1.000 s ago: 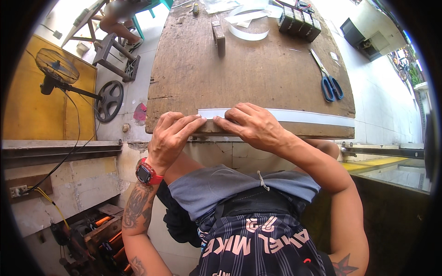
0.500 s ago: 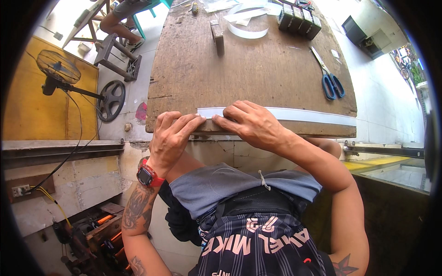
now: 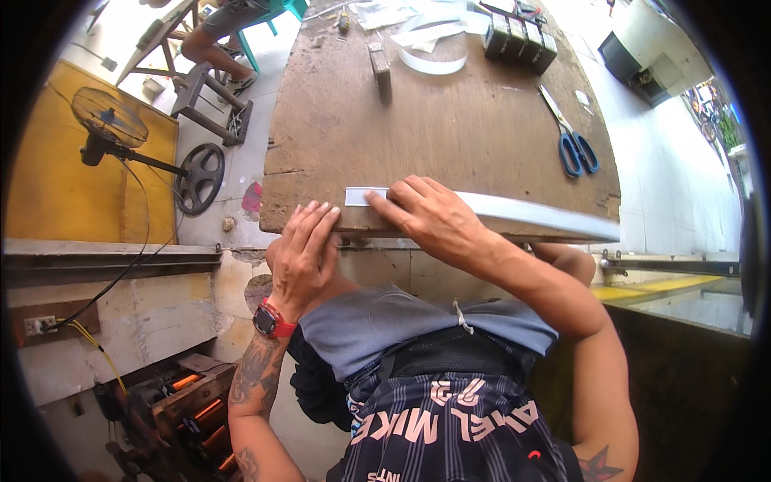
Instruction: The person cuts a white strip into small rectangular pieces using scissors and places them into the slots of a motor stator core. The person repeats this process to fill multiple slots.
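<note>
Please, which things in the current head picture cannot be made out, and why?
Head view: middle of the white strip, covered by the right hand.
Head view: its right end, blurred.
Head view: upper body of the seated person, cut off by the top edge.

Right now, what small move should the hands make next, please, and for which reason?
Probably the left hand should shift slightly right and steady the white strip at its left end. Its fingers are at the front edge of the wooden table, seemingly off the strip, while only the right hand touches it, close to that end.
</note>
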Motion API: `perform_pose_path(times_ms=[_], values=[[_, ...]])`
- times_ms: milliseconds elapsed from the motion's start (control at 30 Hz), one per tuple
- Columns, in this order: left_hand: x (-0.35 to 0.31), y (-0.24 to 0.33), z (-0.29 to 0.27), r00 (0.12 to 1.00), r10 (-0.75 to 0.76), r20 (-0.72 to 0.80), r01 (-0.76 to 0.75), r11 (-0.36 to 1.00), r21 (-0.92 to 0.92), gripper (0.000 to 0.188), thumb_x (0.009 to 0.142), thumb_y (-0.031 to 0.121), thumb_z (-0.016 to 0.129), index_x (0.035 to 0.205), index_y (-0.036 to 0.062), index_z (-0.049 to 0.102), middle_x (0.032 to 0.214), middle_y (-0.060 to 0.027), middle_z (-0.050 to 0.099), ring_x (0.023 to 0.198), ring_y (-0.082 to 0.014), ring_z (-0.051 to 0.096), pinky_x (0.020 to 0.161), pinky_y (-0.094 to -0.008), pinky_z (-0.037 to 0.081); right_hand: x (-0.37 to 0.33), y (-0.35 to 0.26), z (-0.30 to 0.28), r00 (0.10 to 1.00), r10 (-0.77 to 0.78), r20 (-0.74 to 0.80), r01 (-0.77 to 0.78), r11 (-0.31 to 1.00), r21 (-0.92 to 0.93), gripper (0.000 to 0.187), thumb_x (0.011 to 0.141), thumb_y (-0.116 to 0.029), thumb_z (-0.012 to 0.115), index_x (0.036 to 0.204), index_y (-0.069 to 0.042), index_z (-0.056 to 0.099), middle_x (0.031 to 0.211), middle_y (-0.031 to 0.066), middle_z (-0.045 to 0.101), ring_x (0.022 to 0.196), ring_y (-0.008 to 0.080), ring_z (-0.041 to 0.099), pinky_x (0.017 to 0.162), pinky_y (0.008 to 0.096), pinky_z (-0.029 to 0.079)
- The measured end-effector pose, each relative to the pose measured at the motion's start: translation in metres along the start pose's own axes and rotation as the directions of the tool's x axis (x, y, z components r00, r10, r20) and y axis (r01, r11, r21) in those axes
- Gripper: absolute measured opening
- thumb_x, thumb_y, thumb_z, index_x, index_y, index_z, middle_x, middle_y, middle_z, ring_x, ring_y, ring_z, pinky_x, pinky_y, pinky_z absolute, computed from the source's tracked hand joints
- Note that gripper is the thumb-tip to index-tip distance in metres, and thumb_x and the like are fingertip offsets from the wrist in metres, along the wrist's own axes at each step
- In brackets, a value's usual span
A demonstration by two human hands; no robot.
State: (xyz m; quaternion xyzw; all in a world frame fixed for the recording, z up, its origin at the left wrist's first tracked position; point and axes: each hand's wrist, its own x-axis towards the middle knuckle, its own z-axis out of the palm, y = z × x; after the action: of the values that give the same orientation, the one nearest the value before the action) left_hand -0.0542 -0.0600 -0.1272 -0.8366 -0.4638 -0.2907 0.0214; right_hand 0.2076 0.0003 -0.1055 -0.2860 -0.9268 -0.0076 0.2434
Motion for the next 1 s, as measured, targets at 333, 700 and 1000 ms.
perform_pose_path(times_ms=[333, 700, 1000], values=[[0.011, -0.016, -0.004, 0.952, 0.275, 0.138, -0.276, 0.961, -0.013, 0.057, 0.084, 0.008, 0.074, 0.140, -0.0007, 0.062, 0.138, -0.0174, 0.065, 0.132, -0.0327, 0.062, 0.114, -0.0461, 0.052, 0.025, -0.006, 0.017, 0.997, -0.055, -0.048, 0.058, 0.996, 0.068, 0.021, 0.088, -0.011, 0.067, 0.107, -0.001, 0.068, 0.101, 0.0101, 0.065, 0.100, 0.0245, 0.066, 0.091, 0.0360, 0.056], [0.014, -0.013, 0.004, 0.972, 0.211, 0.099, -0.211, 0.977, -0.013, 0.065, 0.078, 0.012, 0.075, 0.141, 0.0083, 0.065, 0.129, -0.0092, 0.065, 0.122, -0.0273, 0.062, 0.108, -0.0407, 0.054, -0.011, 0.017, -0.013, 0.988, -0.150, -0.023, 0.149, 0.989, -0.019, 0.029, 0.087, -0.015, 0.067, 0.115, -0.004, 0.068, 0.097, 0.0055, 0.064, 0.093, 0.0207, 0.067, 0.090, 0.0336, 0.058], [0.020, -0.002, 0.006, 0.986, 0.111, 0.126, -0.114, 0.993, 0.021, 0.065, 0.076, 0.017, 0.077, 0.139, 0.0074, 0.063, 0.126, -0.0096, 0.062, 0.121, -0.0278, 0.058, 0.109, -0.0427, 0.049, -0.009, 0.016, -0.011, 0.994, -0.109, 0.012, 0.109, 0.994, 0.011, 0.037, 0.088, -0.015, 0.067, 0.124, -0.007, 0.068, 0.099, 0.0053, 0.063, 0.094, 0.0216, 0.066, 0.085, 0.0344, 0.058]])
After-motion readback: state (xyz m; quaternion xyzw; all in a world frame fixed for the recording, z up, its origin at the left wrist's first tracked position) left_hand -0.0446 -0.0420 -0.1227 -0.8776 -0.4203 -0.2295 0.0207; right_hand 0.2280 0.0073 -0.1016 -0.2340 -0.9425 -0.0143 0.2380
